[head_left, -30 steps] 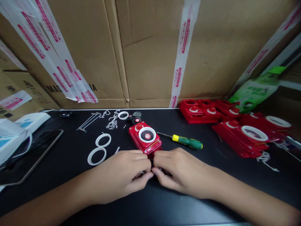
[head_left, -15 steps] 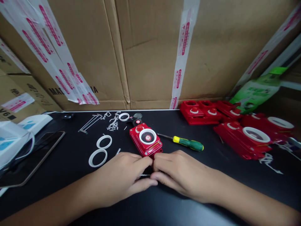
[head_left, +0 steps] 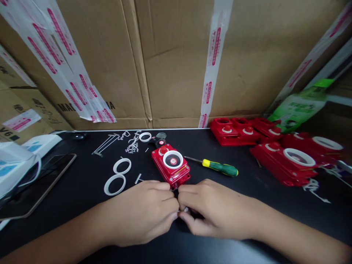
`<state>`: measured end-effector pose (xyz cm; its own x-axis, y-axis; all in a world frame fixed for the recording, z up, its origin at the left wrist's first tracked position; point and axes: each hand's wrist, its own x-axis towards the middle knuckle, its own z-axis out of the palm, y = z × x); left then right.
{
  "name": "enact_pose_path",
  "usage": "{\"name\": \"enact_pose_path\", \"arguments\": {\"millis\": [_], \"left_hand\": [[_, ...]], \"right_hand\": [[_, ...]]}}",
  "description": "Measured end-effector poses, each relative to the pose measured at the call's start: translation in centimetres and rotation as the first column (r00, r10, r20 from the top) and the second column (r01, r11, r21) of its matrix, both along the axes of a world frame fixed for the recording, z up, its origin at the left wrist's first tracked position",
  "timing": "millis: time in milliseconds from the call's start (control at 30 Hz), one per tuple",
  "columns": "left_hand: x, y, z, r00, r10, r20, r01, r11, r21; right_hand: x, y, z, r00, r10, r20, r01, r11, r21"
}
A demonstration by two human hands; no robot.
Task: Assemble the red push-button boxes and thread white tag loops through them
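Observation:
Close together near the front of the table, my left hand (head_left: 150, 212) and my right hand (head_left: 213, 209) meet with their fingers curled and pinched. A small pale bit shows between the fingertips, but what they grip is mostly hidden. Just beyond the knuckles lies a red box-shaped device (head_left: 159, 163) with a white ring (head_left: 165, 161) round its dark window and a red knob. To its right rests a screwdriver (head_left: 224, 168) with a green and yellow handle, its tip towards the device. A small T-shaped metal rod (head_left: 138, 179) lies beside my left hand.
Two loose white rings (head_left: 114, 175) lie left of the device. Behind are metal rods (head_left: 106, 143), tangled thin chains (head_left: 132, 146) and another ring (head_left: 145, 137). More red devices (head_left: 280, 165) and a green bottle (head_left: 299, 106) stand right; a phone (head_left: 38, 183) lies left. Cardboard (head_left: 176, 73) walls the back.
My fingertips have drawn together, and the thin metal piece seen between them earlier is now hidden. My left hand has turned slightly, uncovering more of the T-shaped rod.

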<state>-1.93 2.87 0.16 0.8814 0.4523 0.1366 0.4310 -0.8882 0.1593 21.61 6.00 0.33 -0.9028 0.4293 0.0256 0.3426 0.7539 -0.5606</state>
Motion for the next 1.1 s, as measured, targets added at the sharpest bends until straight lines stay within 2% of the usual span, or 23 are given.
{"name": "enact_pose_path", "arguments": {"millis": [233, 533, 800, 1100], "left_hand": [[0.08, -0.10, 0.07, 0.999, 0.043, 0.006, -0.043, 0.999, -0.025], [-0.18, -0.23, -0.54, 0.999, 0.044, -0.029, -0.045, 0.999, -0.004], [-0.03, -0.18, -0.38, 0.999, 0.049, 0.012, -0.050, 0.998, 0.049], [-0.25, 0.01, -0.55, 1.000, 0.019, 0.001, -0.019, 0.999, 0.044]], "right_hand": [[-0.05, 0.14, -0.30, 0.999, 0.027, 0.021, -0.027, 0.999, 0.017], [-0.01, 0.08, -0.19, 0.999, 0.030, 0.038, -0.030, 0.999, 0.014], [0.00, 0.15, -0.17, 0.998, 0.020, 0.063, -0.021, 1.000, 0.013], [0.09, 0.17, -0.27, 0.998, 0.032, 0.059, -0.033, 0.999, 0.004]]}}
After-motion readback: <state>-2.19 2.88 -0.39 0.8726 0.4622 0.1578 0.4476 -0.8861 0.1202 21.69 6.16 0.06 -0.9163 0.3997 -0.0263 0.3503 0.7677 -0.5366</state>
